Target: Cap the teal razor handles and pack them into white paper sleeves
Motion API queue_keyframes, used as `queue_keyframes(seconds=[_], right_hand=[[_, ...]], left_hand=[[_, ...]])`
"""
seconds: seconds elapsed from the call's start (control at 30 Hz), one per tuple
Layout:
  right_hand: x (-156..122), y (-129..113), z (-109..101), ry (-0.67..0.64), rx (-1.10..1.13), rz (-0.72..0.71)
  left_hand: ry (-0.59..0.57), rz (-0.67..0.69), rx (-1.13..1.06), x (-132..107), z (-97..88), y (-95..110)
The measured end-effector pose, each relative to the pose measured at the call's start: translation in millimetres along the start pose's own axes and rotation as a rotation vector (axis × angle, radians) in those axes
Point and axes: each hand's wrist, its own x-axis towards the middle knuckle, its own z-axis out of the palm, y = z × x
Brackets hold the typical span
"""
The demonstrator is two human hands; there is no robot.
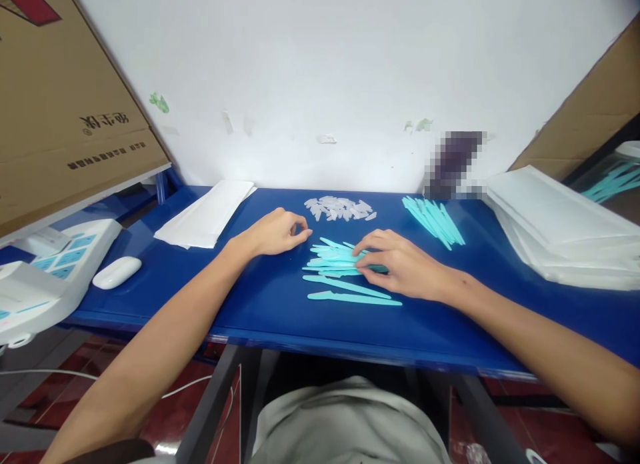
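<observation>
On the blue table (260,304) lies a loose pile of turquoise plastic sticks (334,261), with two more sticks (350,292) laid apart just in front of it. My right hand (400,264) rests on the pile's right end, fingers curled down onto the sticks. My left hand (277,232) hovers at the pile's left, thumb and forefinger pinched together; whatever it pinches is too small to make out. Behind the pile sits a small heap of clear plastic caps (339,208).
A second bundle of turquoise sticks (434,219) lies at the back right. White bag stacks sit at right (555,227) and back left (207,212). A white mouse (117,272) and a white device (45,271) are at left. Cardboard boxes (65,97) flank both sides.
</observation>
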Motion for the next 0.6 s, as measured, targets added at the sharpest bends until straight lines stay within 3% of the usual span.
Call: queue_keyframes(seconds=[0.3, 0.5, 0.6], right_hand=[[0, -6, -8, -0.074, -0.003, 0.08], [2, -13, -8, -0.112, 0.125, 0.109], [2, -13, -5, -0.072, 0.145, 0.087]], left_hand=[[0.08, 0.17, 0.02, 4, 11.8, -6], [0.055, 0.107, -0.018, 3, 13.3, -6], [0.06, 0.064, -0.006, 2, 11.6, -3]])
